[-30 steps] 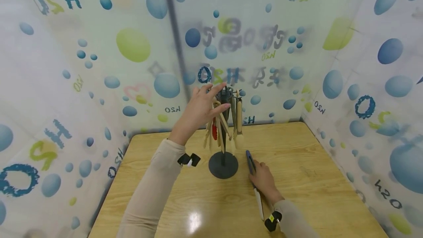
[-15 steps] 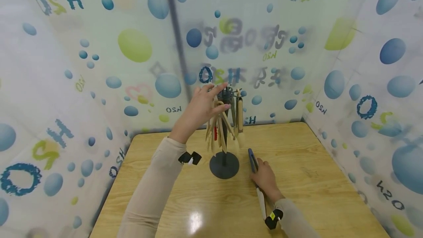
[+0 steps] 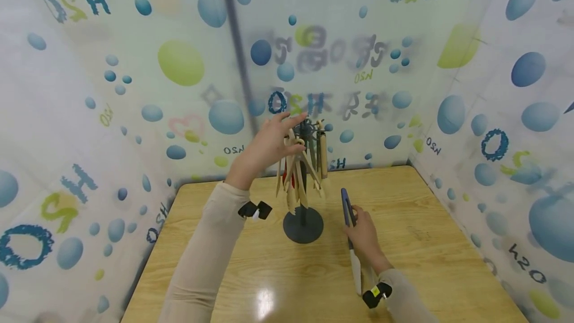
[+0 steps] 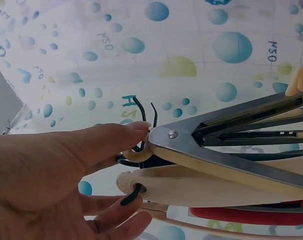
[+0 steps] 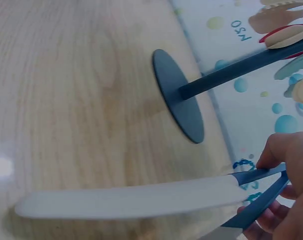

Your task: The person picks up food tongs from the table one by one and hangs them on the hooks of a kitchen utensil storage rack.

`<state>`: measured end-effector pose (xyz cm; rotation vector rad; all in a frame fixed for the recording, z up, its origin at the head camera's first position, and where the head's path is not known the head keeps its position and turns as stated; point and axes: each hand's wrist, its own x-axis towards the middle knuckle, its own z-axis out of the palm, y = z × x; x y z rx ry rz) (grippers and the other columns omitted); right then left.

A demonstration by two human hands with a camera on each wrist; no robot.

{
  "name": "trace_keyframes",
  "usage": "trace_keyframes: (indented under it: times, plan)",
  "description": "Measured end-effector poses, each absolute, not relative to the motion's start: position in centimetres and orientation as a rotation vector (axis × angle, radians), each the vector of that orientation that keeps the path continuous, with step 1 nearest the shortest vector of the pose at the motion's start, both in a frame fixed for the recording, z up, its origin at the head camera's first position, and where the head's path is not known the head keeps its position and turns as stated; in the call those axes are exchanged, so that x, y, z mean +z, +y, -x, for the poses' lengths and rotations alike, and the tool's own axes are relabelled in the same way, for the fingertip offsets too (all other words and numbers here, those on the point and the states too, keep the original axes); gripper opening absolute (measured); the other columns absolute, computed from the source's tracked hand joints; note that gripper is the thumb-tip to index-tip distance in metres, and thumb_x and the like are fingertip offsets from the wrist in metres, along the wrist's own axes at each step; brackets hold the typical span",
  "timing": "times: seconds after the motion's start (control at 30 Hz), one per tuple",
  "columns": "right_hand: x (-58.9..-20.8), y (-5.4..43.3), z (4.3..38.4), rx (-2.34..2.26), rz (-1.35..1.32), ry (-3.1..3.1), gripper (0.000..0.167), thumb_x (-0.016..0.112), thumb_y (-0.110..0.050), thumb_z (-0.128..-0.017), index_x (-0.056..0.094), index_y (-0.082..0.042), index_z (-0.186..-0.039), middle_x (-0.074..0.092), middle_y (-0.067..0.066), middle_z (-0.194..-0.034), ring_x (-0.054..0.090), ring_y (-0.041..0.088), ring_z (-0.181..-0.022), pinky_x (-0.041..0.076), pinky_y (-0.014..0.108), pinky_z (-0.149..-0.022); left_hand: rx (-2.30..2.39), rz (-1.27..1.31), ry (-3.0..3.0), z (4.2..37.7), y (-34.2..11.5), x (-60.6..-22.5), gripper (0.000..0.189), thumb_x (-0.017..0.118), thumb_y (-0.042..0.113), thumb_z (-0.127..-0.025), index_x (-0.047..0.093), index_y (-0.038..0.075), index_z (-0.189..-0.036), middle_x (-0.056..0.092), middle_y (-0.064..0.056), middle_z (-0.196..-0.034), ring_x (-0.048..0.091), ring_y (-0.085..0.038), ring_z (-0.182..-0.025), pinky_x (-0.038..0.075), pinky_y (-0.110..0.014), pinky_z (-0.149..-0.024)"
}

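Note:
In the head view, my left hand (image 3: 271, 141) is at the top of a dark utensil rack (image 3: 303, 226), fingers extended over its crown. In the left wrist view, my left thumb tip lies at the looped end of hanging steel-and-wood tongs (image 4: 211, 135). The fingertips are next to a hook through a pale wooden handle (image 4: 191, 187). My right hand (image 3: 365, 233) holds blue-handled tongs (image 3: 347, 208) right of the rack's base. Their long pale arms point toward me. In the right wrist view, thumb and fingers grip the blue part (image 5: 261, 197), with the two arms spread apart.
Several wooden utensils and a red-handled one (image 4: 251, 215) hang around the rack. A wooden-handled utensil (image 3: 324, 156) hangs on its right side. All stand on a wooden table (image 3: 403, 213), with a bubble-printed curtain (image 3: 179, 64) behind and at both sides.
My right hand has shifted slightly away from me and to the right, carrying the blue tongs with it. The hanging utensils have swung a little. My left hand stays at the rack's top.

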<state>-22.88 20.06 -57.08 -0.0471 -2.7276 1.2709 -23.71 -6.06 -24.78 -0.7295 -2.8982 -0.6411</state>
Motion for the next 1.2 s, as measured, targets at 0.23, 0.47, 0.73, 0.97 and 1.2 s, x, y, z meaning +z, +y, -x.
trace_keyframes:
  times: [0.23,0.47,0.73,0.97,1.2]
  plan:
    - [-55.3,20.5,22.9,1.280,0.053,-2.667,0.072,0.071,-0.014,-0.081,0.041,-0.005,-0.145,0.064,0.023,-0.113,0.057,0.021,-0.069,0.045,0.027,-0.054,-0.660,0.788,-2.921,23.9,-6.4,-24.3,0.080,0.068,0.033,-0.094,0.021,0.031,-0.159,0.012,-0.010,-0.168,0.019,-0.031,-0.155,0.009,-0.056,-0.126]
    - [-54.0,20.7,22.9,1.225,0.055,-2.628,0.073,0.071,-0.016,-0.081,0.040,-0.008,-0.146,0.068,0.019,-0.110,0.061,0.024,-0.073,0.045,0.027,-0.057,-0.724,0.819,-2.929,23.7,-6.7,-24.0,0.078,0.063,0.039,-0.096,0.019,0.031,-0.159,0.010,-0.007,-0.168,0.025,-0.028,-0.153,0.005,-0.056,-0.126]
    - [-53.6,20.7,23.0,1.128,0.014,-2.581,0.072,0.069,-0.016,-0.081,0.041,-0.007,-0.147,0.068,0.015,-0.101,0.054,0.022,-0.068,0.040,0.028,-0.056,-0.784,0.790,-2.935,23.6,-6.6,-23.9,0.074,0.062,0.038,-0.097,0.020,0.034,-0.158,0.014,-0.013,-0.167,0.059,-0.030,-0.123,0.045,-0.049,-0.108]
    - [-53.1,20.5,22.9,1.023,-0.038,-2.542,0.068,0.070,-0.016,-0.083,0.044,-0.009,-0.146,0.069,0.010,-0.096,0.055,0.022,-0.069,0.039,0.028,-0.057,-0.684,0.783,-2.898,23.7,-6.5,-24.1,0.073,0.063,0.039,-0.096,0.025,0.031,-0.157,0.029,-0.008,-0.164,0.060,-0.030,-0.123,0.025,-0.054,-0.122]
    - [-52.2,20.1,22.8,0.953,-0.106,-2.469,0.065,0.069,-0.019,-0.085,0.047,-0.008,-0.145,0.071,0.008,-0.092,0.058,0.021,-0.069,0.041,0.029,-0.057,-0.614,0.792,-2.859,23.9,-6.4,-24.4,0.073,0.064,0.040,-0.095,0.027,0.029,-0.157,0.037,-0.006,-0.160,0.052,-0.027,-0.136,0.003,-0.054,-0.127]
